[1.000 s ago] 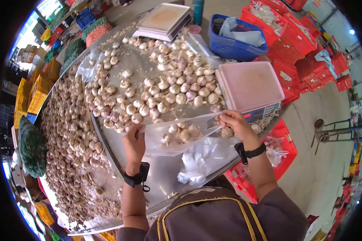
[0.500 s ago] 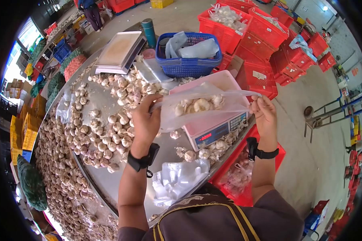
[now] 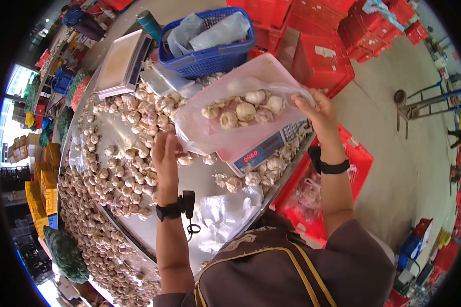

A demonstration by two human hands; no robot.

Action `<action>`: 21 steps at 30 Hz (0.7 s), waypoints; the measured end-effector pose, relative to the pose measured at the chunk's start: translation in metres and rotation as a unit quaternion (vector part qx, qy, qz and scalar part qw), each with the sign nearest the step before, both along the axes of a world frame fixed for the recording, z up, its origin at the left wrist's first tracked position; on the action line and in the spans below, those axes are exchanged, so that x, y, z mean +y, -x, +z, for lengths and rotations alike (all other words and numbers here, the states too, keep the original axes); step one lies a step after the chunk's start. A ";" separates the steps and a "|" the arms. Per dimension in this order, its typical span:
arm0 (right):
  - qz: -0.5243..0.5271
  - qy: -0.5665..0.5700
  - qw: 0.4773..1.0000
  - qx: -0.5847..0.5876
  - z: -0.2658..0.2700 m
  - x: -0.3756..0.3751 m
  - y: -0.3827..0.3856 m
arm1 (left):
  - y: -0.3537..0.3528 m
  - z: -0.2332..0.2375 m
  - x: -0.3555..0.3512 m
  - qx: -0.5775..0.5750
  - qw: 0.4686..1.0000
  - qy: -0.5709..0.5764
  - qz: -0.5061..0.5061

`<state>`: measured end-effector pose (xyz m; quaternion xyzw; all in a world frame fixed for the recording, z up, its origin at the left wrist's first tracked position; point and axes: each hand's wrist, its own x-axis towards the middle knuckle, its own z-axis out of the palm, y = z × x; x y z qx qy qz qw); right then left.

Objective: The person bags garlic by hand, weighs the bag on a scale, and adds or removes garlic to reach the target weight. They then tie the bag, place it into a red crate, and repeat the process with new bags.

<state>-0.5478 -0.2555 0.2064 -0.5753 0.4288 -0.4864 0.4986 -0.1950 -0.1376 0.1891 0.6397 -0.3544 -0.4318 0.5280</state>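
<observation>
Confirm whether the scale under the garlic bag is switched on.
On. The scale shows lit red digits on its front display, with the garlic bag lying on its pink platform.

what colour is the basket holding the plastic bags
The basket is blue, clearest in the head view.

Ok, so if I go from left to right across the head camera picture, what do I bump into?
Yellow crates → loose garlic pile → left hand → bag of garlic → right hand → metal stand.
</observation>
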 end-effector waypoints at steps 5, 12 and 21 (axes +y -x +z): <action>-0.012 -0.020 0.999 -0.040 -0.001 0.007 -0.006 | 0.051 -0.109 0.081 -0.345 0.893 -0.151 -0.245; -0.034 0.030 0.999 0.027 -0.006 0.004 -0.010 | 0.098 -0.119 0.098 -0.397 0.853 -0.145 -0.305; -0.018 -0.023 0.998 -0.051 0.006 0.009 -0.009 | 0.005 -0.105 0.084 -0.237 0.968 -0.076 -0.035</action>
